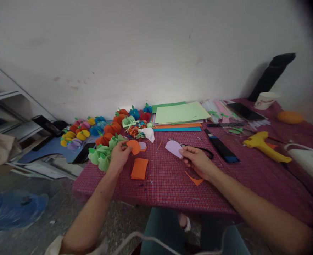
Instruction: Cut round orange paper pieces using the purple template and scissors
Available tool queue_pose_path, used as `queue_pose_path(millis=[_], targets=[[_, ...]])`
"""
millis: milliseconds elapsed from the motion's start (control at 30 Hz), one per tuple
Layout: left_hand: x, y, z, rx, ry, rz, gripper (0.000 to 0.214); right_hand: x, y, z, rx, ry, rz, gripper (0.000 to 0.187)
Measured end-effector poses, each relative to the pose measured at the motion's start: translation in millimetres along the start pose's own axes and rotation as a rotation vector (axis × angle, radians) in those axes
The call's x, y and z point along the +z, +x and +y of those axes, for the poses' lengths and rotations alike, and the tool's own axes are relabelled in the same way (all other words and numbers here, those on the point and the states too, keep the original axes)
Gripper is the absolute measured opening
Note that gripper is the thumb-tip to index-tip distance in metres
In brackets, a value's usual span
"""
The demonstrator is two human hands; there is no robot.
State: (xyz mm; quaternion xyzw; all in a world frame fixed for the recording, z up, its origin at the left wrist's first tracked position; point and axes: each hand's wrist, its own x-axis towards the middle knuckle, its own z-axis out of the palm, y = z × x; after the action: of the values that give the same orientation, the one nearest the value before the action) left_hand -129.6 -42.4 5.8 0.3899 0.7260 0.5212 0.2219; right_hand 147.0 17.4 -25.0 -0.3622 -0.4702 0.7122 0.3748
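My left hand (pixel 120 154) pinches a rounded orange paper cutout (pixel 134 147) just above the table. Between the thumb and fingers of my right hand (pixel 196 159) is a rounded lilac paper cutout (pixel 173 147), held well apart from the orange one. A small lilac paper piece (pixel 143 145) lies just beyond the orange cutout, with orange paper under its edge. Nearer to me rests a stack of orange paper rectangles (pixel 139 169). Below my right hand lies an orange paper scrap (pixel 196 180). Behind that hand a black-handled tool (pixel 209 153) is partly hidden.
Folded paper pumpkins (pixel 112 128) in several colours crowd the left side. Coloured paper sheets (pixel 181 113) are stacked at the back. On the right are a black-and-blue cutter (pixel 221 146), a yellow glue gun (pixel 268 147), a phone (pixel 245 111) and a paper cup (pixel 265 101).
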Motion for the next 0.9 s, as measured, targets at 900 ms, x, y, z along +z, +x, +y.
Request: queue_pose_path(millis=[900], targets=[[55.2, -15.8, -0.2, 0.200, -0.044, -0.381, 0.026, -3.2, 3.6, 18.9, -0.248, -0.711, 0.066, 0.018]])
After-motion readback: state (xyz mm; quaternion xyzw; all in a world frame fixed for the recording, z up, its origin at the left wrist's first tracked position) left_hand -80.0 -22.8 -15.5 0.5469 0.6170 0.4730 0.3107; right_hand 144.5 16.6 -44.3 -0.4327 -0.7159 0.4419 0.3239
